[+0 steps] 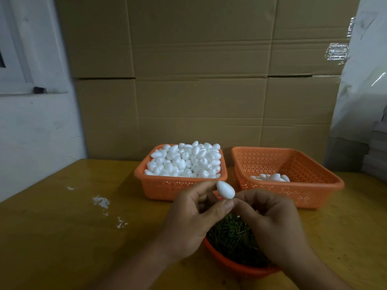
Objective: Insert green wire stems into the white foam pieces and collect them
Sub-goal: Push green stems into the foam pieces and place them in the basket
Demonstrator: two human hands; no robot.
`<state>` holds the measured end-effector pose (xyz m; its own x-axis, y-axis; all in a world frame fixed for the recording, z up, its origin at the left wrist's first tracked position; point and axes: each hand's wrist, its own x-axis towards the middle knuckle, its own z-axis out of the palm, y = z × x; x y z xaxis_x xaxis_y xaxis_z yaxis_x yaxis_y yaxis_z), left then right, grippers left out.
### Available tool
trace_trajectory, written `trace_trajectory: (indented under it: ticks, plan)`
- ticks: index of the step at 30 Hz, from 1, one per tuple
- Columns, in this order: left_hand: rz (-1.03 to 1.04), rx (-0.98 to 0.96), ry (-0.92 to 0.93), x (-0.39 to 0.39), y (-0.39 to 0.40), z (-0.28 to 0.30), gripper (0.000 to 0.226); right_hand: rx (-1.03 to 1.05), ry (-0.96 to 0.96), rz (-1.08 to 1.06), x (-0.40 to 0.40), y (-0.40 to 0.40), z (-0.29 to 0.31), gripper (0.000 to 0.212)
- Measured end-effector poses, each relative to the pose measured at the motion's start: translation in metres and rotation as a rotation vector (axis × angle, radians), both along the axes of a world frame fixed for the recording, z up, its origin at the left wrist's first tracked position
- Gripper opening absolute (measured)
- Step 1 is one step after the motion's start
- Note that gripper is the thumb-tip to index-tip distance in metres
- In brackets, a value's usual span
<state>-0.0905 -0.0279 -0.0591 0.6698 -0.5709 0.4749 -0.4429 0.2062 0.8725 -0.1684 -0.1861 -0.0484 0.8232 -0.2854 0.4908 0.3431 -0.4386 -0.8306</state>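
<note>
White egg-shaped foam piece (225,189): one unit, raised above the table, pinched between thumb and forefinger of the left hand (189,222), pointed end up and to the left. Its lower end meets the fingertips of the right hand (274,220), whose fingers are curled inward toward it; whether they pinch a wire stem there cannot be told.

Orange perforated plastic basket, left (180,186): rectangular, at the back of the table, heaped to the rim with loose white foam eggs (185,160).

Orange perforated plastic basket, right (293,185): same pattern, just beside the first. Holds a small cluster of white foam pieces (270,177) at its near wall; any stems on them are hidden.

Round orange plastic bowl (238,266): nearest the viewer, directly beneath both hands, partly covered by them. Filled with short green wire stems (230,233) lying in a tangle.

Yellow-brown wooden table (62,237): bears all three containers. Scattered white foam crumbs (101,201) lie on its left part, well apart from the baskets.

Brown corrugated cardboard sheets (199,80): standing upright behind the baskets as a backdrop.

White painted wall (37,122): to the left of the cardboard.
</note>
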Motion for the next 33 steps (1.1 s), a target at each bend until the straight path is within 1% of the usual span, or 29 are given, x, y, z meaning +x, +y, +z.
trace_trajectory:
  ticks: [2,3,7,10,14,16,19,21,26,30,33]
  plan:
    - [0.009,0.032,-0.003,0.0,0.0,-0.002,0.037,0.047,-0.003,-0.031,0.004,-0.006,0.005,0.009]
    - [0.026,0.047,-0.013,0.0,0.0,-0.004,0.036,0.064,-0.004,-0.059,0.007,-0.01,0.008,0.009]
    - [0.104,0.098,-0.061,0.001,-0.001,-0.009,0.019,0.089,0.043,-0.213,0.027,-0.039,0.018,0.008]
    - [0.107,0.139,-0.113,0.001,-0.001,-0.012,0.01,0.026,0.107,-0.364,0.048,-0.069,0.023,0.008]
    - [0.125,0.176,-0.164,0.001,-0.001,-0.015,0.014,-0.186,0.231,-0.554,0.071,-0.108,0.029,0.007]
    - [0.148,0.209,-0.208,0.001,-0.002,-0.017,0.018,-0.292,0.339,-0.642,0.08,-0.124,0.031,0.017]
    - [0.156,0.213,-0.245,-0.002,-0.001,-0.015,0.028,-0.375,0.558,-0.744,0.092,-0.14,0.034,0.044]
    - [0.169,0.201,-0.247,-0.003,-0.001,-0.013,0.034,-0.413,0.656,-0.748,0.099,-0.15,0.034,0.05]
    - [0.188,0.19,-0.273,-0.004,0.001,-0.009,0.044,-0.507,0.808,-0.631,0.106,-0.163,0.037,0.045]
    - [0.195,0.195,-0.28,-0.004,0.001,-0.009,0.041,-0.629,0.815,-0.546,0.107,-0.166,0.034,0.033]
    - [0.211,0.203,-0.299,-0.005,0.001,-0.009,0.034,-0.647,0.749,-0.587,0.098,-0.159,0.033,0.031]
